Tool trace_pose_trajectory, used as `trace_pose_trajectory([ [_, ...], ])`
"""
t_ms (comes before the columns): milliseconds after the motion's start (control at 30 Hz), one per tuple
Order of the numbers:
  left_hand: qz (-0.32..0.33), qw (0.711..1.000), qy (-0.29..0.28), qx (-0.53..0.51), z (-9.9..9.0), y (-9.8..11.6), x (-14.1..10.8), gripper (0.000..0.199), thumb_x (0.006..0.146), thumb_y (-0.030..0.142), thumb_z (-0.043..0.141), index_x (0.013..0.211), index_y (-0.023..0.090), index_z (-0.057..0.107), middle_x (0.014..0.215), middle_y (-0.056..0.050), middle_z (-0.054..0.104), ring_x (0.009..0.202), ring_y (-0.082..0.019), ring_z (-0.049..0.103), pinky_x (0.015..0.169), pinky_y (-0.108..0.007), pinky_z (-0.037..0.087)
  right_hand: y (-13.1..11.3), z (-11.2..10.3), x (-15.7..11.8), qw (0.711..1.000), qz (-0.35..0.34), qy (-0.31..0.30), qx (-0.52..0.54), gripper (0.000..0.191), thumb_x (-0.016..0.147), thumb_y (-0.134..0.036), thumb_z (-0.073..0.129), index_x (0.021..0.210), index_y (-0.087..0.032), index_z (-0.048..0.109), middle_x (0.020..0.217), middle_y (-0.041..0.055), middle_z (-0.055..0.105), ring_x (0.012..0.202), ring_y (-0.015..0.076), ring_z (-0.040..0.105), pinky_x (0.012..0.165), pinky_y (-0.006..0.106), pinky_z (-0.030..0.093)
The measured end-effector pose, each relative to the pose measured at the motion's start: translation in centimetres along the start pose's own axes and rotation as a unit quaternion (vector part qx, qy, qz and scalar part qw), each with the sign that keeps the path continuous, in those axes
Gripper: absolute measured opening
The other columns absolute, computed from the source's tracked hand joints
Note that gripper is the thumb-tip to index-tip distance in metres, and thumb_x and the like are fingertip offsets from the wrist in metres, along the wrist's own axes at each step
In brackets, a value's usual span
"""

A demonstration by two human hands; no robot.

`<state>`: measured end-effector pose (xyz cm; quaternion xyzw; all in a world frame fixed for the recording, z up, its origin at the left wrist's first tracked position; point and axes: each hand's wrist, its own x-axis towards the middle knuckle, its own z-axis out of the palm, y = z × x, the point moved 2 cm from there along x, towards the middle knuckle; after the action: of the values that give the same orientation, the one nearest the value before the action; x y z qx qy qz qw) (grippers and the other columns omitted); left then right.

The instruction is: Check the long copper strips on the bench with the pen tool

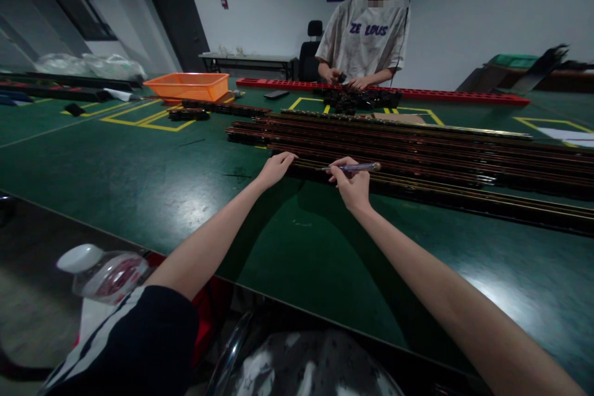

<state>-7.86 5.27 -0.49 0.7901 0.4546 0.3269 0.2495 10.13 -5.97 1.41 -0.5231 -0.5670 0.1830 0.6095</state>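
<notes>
Long dark strips with reddish and gold edges (pixel 417 154) lie side by side across the green table, running off to the right. My right hand (pixel 351 185) is closed round a slim pen-like tool (pixel 359 167), its thin tip pointing left over the nearest strip. At the left end of that nearest strip rests my left hand (pixel 277 168), fingers together and bent at its edge; whether anything is pinched there is too small to tell.
An orange basket (pixel 188 86) stands at the back left. Across the table a person (pixel 366 43) handles black parts (pixel 352 99) beside a long red rail (pixel 464 96). A plastic bottle (pixel 109 272) is at the lower left.
</notes>
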Motion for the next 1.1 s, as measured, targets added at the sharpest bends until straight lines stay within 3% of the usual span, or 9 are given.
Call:
trace_pose_trajectory([
  [300,0.009,1.000,0.003,0.006,0.2,-0.4,0.2,0.037,0.091,0.029,0.035,0.105,0.017,0.067,0.101,-0.004,0.068,0.092,-0.018,0.061,0.084,-0.029,0.046,0.2,-0.1,0.1,1.000,-0.010,0.016,0.003,0.009,0.075,-0.027,0.055,0.071,-0.018,0.056,0.061,0.0012,0.061,0.053,0.0153,0.060,0.049,0.027,0.047],
  [700,0.015,1.000,0.013,0.014,0.0,0.1,-0.1,0.036,0.092,0.028,0.035,0.105,0.017,0.066,0.103,-0.004,0.067,0.098,-0.019,0.059,0.088,-0.030,0.044,-0.1,-0.1,0.0,0.999,-0.044,-0.012,-0.009,0.009,0.076,-0.024,0.054,0.068,-0.020,0.053,0.061,-0.0005,0.057,0.054,0.0141,0.056,0.053,0.028,0.044],
  [967,0.067,0.983,0.111,0.129,0.0,1.5,-1.0,0.029,0.089,0.021,0.040,0.101,0.020,0.067,0.090,-0.006,0.058,0.092,-0.020,0.052,0.090,-0.036,0.040,0.1,-0.4,-0.1,0.998,-0.049,-0.039,-0.017,0.011,0.078,-0.029,0.053,0.072,-0.020,0.054,0.063,0.0002,0.057,0.058,0.0149,0.056,0.052,0.027,0.043],
  [1100,0.094,0.972,0.131,0.172,-0.2,2.6,-1.8,0.027,0.088,0.021,0.043,0.103,0.021,0.066,0.100,-0.008,0.055,0.102,-0.024,0.047,0.093,-0.039,0.036,0.4,-0.7,0.0,0.997,-0.049,-0.055,-0.035,0.012,0.079,-0.030,0.055,0.072,-0.020,0.056,0.064,0.0003,0.057,0.057,0.0144,0.055,0.051,0.027,0.043],
])
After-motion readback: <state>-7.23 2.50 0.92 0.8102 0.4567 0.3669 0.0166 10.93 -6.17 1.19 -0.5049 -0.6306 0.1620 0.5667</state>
